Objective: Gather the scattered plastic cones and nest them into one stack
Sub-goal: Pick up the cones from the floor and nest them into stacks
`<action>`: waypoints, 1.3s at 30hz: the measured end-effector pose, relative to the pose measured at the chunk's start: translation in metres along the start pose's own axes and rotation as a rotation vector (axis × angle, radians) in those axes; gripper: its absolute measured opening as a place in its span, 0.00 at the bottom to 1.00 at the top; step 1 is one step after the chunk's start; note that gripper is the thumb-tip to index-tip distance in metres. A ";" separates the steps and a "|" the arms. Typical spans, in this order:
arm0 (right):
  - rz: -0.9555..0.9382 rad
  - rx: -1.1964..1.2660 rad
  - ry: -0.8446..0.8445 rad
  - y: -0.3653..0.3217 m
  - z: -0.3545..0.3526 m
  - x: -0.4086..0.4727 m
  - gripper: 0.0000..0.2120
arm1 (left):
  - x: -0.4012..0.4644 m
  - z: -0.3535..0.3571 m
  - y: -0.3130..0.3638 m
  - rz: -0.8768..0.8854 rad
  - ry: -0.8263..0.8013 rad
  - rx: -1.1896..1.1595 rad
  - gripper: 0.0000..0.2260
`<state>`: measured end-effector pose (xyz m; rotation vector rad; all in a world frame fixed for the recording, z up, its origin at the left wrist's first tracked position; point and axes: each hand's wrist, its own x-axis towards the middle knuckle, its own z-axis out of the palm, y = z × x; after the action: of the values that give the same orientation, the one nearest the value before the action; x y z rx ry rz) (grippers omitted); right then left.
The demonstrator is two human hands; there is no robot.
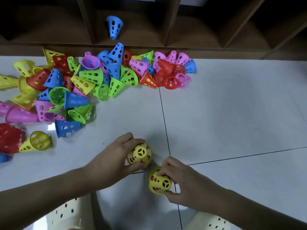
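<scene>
Two hands: left hand (114,153) and right hand (181,181), each gripping one yellow cone: left-held cone (140,154) and right-held cone (159,180), red showing through the holes of both. One blue cone (114,26) alone on the wooden shelf (149,30). One yellow cone lying apart (35,143) at the near left. Several dozen more in the heap of cones (93,77), too tangled for an exact count, in five colours: yellow, red, blue, green, pink. Two cream perforated shoes (69,213), partly cropped.

The cones (86,80) are thin, smooth plastic with a slight sheen, pierced with holes. The floor (232,113) is pale glossy tile with dark grout lines. The shelf (166,45) looks like matt brown wood. The 2 cream shoes (69,213) are perforated matt plastic.
</scene>
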<state>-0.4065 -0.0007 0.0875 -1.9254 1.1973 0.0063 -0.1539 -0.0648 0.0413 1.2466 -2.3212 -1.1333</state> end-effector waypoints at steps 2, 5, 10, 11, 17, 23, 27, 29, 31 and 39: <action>0.011 -0.013 -0.005 0.002 0.002 0.002 0.16 | 0.002 -0.001 0.000 0.009 0.002 -0.019 0.29; 0.027 0.042 -0.018 0.005 -0.004 0.001 0.17 | 0.003 -0.010 -0.003 0.049 -0.013 -0.071 0.28; 0.121 0.291 0.163 0.011 -0.025 0.006 0.19 | 0.008 -0.035 -0.018 0.008 0.055 -0.236 0.29; 0.157 0.369 0.225 0.013 -0.029 0.010 0.17 | 0.013 -0.039 -0.024 -0.022 0.096 -0.256 0.29; 0.367 0.540 0.336 0.028 -0.046 0.044 0.04 | 0.057 -0.065 -0.079 -0.433 0.281 -0.181 0.16; 0.504 0.533 0.315 0.049 -0.050 0.074 0.06 | 0.119 -0.072 -0.126 -0.482 0.333 0.019 0.30; 0.543 0.512 0.233 0.067 -0.054 0.087 0.06 | 0.156 -0.076 -0.140 -0.330 0.270 0.262 0.32; 0.554 0.510 0.238 0.077 -0.059 0.092 0.06 | 0.170 -0.076 -0.149 -0.356 0.221 0.355 0.34; 0.565 0.506 0.275 0.085 -0.065 0.096 0.05 | 0.182 -0.075 -0.157 -0.410 0.187 0.463 0.38; 0.595 0.535 0.311 0.111 -0.072 0.084 0.04 | 0.204 -0.066 -0.164 -0.532 0.124 0.532 0.36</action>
<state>-0.4722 -0.1298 0.0273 -1.0880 1.7354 -0.2783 -0.1424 -0.3145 -0.0614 2.1474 -2.3386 -0.5296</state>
